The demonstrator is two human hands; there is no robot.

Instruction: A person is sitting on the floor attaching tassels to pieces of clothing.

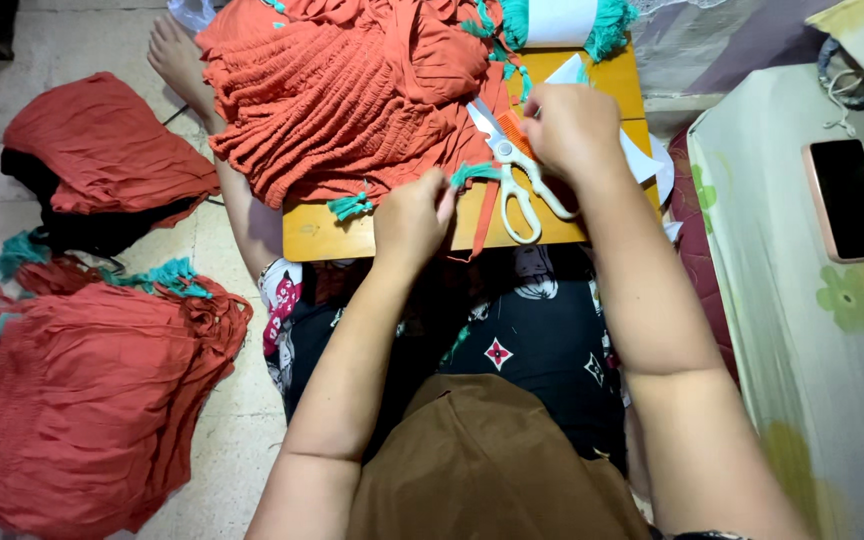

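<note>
Left hand [412, 215] fisted, pinching a teal tassel [474, 173], right hand [574, 125] curled closed on an orange strap [515, 133], white-handled scissors [520, 180] on yellow wooden bench [317, 235], crinkled orange fabric [332, 95]

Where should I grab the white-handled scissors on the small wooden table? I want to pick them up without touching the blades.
Take the white-handled scissors by the two loop handles, coming from the table's near edge. The loops lie free, pointing toward the person, while the blades point away, under the right hand and orange fabric.

A pale tiled floor [237, 400] lies at left under even, soft light. A small yellow wooden bench [317, 232] stands ahead. At right, a pale green flower-patterned cloth-covered surface [802, 330].
</note>
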